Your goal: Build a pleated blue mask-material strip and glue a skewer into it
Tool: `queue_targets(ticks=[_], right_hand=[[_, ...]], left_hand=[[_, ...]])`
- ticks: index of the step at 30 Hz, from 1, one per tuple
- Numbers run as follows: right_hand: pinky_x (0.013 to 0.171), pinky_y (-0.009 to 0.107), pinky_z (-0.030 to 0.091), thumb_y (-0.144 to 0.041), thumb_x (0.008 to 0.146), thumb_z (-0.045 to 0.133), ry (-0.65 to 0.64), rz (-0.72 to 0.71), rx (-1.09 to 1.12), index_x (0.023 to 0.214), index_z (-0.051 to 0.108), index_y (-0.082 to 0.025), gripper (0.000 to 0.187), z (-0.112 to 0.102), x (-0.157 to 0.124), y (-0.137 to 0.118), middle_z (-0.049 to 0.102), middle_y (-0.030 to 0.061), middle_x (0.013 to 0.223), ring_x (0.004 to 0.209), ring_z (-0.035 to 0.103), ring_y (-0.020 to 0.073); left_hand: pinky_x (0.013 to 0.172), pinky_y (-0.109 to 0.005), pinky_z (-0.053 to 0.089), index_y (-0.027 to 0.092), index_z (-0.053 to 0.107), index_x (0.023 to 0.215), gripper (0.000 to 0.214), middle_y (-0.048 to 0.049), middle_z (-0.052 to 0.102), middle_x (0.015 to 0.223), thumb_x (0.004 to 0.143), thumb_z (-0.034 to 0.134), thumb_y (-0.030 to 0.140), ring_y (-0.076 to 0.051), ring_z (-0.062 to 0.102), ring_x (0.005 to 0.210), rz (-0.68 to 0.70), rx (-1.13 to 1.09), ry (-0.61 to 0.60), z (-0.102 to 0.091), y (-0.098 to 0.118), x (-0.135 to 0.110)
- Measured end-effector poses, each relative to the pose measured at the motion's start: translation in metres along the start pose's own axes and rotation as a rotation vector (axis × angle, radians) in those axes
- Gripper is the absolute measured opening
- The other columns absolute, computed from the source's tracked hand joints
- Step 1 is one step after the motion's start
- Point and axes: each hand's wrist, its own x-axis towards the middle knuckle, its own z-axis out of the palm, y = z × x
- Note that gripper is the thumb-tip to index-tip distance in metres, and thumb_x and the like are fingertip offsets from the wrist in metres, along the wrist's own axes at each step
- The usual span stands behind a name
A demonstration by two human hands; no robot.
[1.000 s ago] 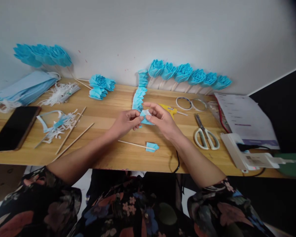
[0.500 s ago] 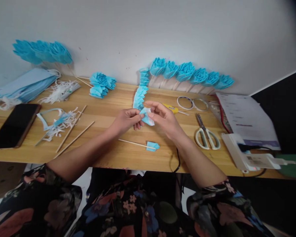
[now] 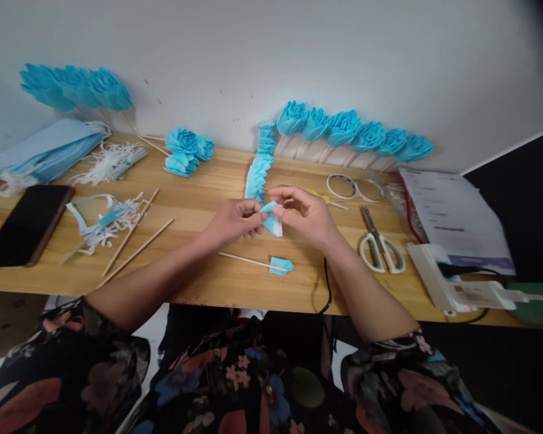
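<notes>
A small folded piece of blue and white mask fabric (image 3: pixel 274 222) is pinched between both hands over the middle of the table. My left hand (image 3: pixel 241 218) grips its left edge with thumb and fingers; my right hand (image 3: pixel 305 214) holds the upper right side. Just behind them runs a line of overlapping folded blue pieces (image 3: pixel 259 175) reaching back to the wall. In front of my hands lies a wooden stick (image 3: pixel 247 260) with a blue folded piece (image 3: pixel 281 266) around its right end.
Blue fabric flowers (image 3: pixel 344 128) on sticks lean on the wall, and others (image 3: pixel 181 147) lie left of centre. Scissors (image 3: pixel 380 241), tape rolls (image 3: pixel 341 186) and a power strip (image 3: pixel 434 280) are right. A phone (image 3: pixel 27 226), masks (image 3: pixel 49 147) and loose sticks (image 3: pixel 138 253) are left.
The held fabric piece has tilted, its white edge now pointing more downward. Both hands stay almost in place, and the view has shifted slightly.
</notes>
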Motion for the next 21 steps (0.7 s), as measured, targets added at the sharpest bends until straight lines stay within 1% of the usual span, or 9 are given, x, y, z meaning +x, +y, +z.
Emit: queue_targets(ticks=[4,7,12,14,17,19,21], right_hand=[[0.097,0.041,0.056,-0.028,0.084,0.072,-0.013,-0.074,-0.089,0.119,0.074,-0.028,0.034,0.0045,-0.0020,-0.0034,0.077,0.0024,0.106,0.099,0.070,0.0204],[0.096,0.041,0.056,-0.024,0.085,0.067,0.012,-0.085,-0.132,0.118,0.073,-0.028,0.033,0.0070,-0.0037,-0.0053,0.074,0.0012,0.098,0.093,0.068,0.0194],[0.093,0.039,0.056,-0.026,0.085,0.066,0.031,-0.058,-0.102,0.120,0.071,-0.028,0.036,0.0087,-0.0034,-0.0037,0.071,0.0005,0.095,0.090,0.066,0.0186],[0.093,0.039,0.056,-0.027,0.084,0.067,0.026,-0.046,-0.072,0.121,0.071,-0.028,0.037,0.0089,-0.0026,-0.0030,0.069,0.0005,0.093,0.089,0.064,0.0183],[0.091,0.038,0.056,-0.030,0.085,0.069,0.023,-0.014,-0.025,0.121,0.070,-0.028,0.037,0.0086,-0.0018,-0.0030,0.068,0.0005,0.092,0.089,0.064,0.0183],[0.088,0.037,0.056,-0.033,0.085,0.070,0.026,0.009,0.012,0.122,0.069,-0.028,0.037,0.0080,-0.0013,-0.0030,0.067,0.0006,0.092,0.088,0.064,0.0183],[0.084,0.036,0.057,-0.035,0.084,0.072,0.026,0.022,0.055,0.122,0.069,-0.027,0.039,0.0075,-0.0009,-0.0025,0.066,0.0005,0.091,0.087,0.064,0.0181]], left_hand=[[0.051,-0.018,0.043,0.017,0.060,0.071,0.023,0.0016,0.064,0.059,0.084,0.073,0.031,-0.007,0.055,0.052,0.025,0.063,0.003,0.0024,0.0006,-0.0012],[0.054,-0.019,0.043,0.017,0.060,0.071,0.026,0.0015,0.063,0.061,0.085,0.072,0.035,-0.008,0.055,0.055,0.070,0.093,-0.013,0.0023,0.0009,-0.0016],[0.056,-0.021,0.041,0.017,0.062,0.074,0.035,0.0006,0.061,0.065,0.086,0.072,0.049,-0.010,0.053,0.061,0.112,0.163,-0.010,0.0020,0.0023,-0.0021],[0.054,-0.022,0.037,0.017,0.067,0.081,0.036,0.0013,0.060,0.065,0.087,0.071,0.052,-0.010,0.049,0.059,0.130,0.184,0.009,0.0028,0.0025,-0.0022],[0.055,-0.023,0.032,0.017,0.075,0.091,0.036,0.0020,0.060,0.068,0.088,0.069,0.052,-0.010,0.045,0.059,0.175,0.191,0.034,0.0037,0.0008,-0.0018],[0.058,-0.024,0.034,0.017,0.076,0.089,0.035,0.0013,0.062,0.071,0.089,0.068,0.050,-0.010,0.047,0.063,0.194,0.194,0.039,0.0035,-0.0009,-0.0015],[0.062,-0.024,0.037,0.017,0.075,0.082,0.034,0.0006,0.064,0.072,0.089,0.068,0.049,-0.011,0.050,0.065,0.200,0.196,0.043,0.0028,-0.0017,-0.0013]])
